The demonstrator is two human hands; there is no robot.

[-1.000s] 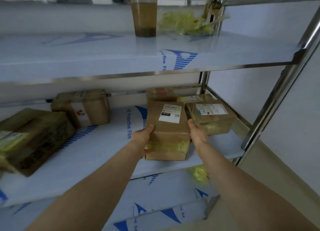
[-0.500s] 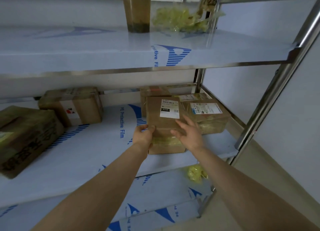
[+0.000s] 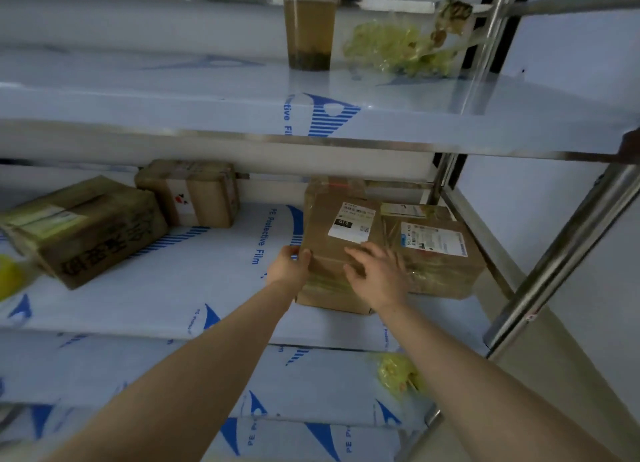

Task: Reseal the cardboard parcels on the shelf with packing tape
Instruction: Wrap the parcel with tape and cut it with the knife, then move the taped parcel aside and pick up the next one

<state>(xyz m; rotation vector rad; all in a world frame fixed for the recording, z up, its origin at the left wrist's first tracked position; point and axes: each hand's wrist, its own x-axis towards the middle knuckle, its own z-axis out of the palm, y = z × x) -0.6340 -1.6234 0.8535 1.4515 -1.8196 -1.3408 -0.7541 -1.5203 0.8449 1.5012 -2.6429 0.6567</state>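
Observation:
A small cardboard parcel (image 3: 332, 233) with a white label stands on the middle shelf (image 3: 194, 288), its front wrapped in clear tape. My left hand (image 3: 289, 265) grips its near left corner, thumb on top. My right hand (image 3: 377, 274) lies over the parcel's near top edge with the fingers spread and fairly straight. A second labelled parcel (image 3: 440, 253) sits against its right side, and another box (image 3: 334, 186) stands behind. No tape roll shows in either hand.
Two more cardboard boxes lie on the shelf's left: a large one (image 3: 93, 229) and a smaller one (image 3: 194, 191) at the back. The upper shelf carries a plastic cup (image 3: 309, 25) and a crumpled yellow-green bag (image 3: 398, 49). A steel upright (image 3: 568, 250) runs at the right.
The parcel has been pushed back on the shelf beside the right-hand box. My right hand left its right side and moved onto the top; my left hand kept its hold.

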